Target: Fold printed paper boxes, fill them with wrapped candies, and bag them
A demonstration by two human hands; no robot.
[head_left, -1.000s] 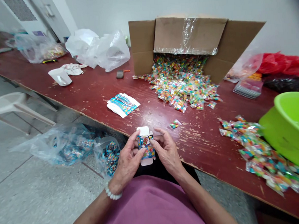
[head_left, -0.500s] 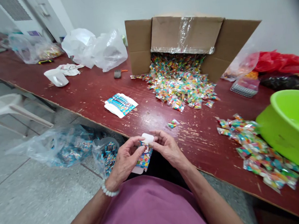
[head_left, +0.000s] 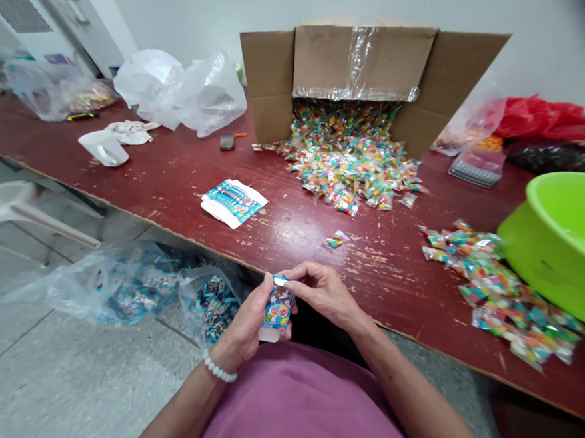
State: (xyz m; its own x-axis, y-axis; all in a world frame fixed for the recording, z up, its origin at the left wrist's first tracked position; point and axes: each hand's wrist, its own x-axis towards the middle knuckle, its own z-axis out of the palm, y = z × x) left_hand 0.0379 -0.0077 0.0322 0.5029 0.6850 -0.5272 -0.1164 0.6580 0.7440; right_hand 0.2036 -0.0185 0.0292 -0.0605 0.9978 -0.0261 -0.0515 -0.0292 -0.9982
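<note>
A small printed carton [head_left: 277,309], blue with cartoon figures, is held upright over my lap at the table's near edge. My left hand [head_left: 247,323] wraps around its side and bottom. My right hand [head_left: 317,290] pinches the top flap, pressed down on the carton. A single candy packet [head_left: 336,240] lies on the red table [head_left: 179,180] just beyond my hands. A stack of flat unfolded cartons [head_left: 233,202] lies further left on the table.
A cardboard box [head_left: 361,61] on its side spills colourful candy packets [head_left: 354,168]. More packets [head_left: 498,291] lie beside a green basin [head_left: 565,246]. Clear bags of filled cartons [head_left: 127,290] hang off the table's edge. A white cup [head_left: 101,148], plastic bags and a white stool [head_left: 16,205] stand left.
The carton's white top flap stood open, then got folded over and pushed down. Both hands drew the carton closer to my body and lower.
</note>
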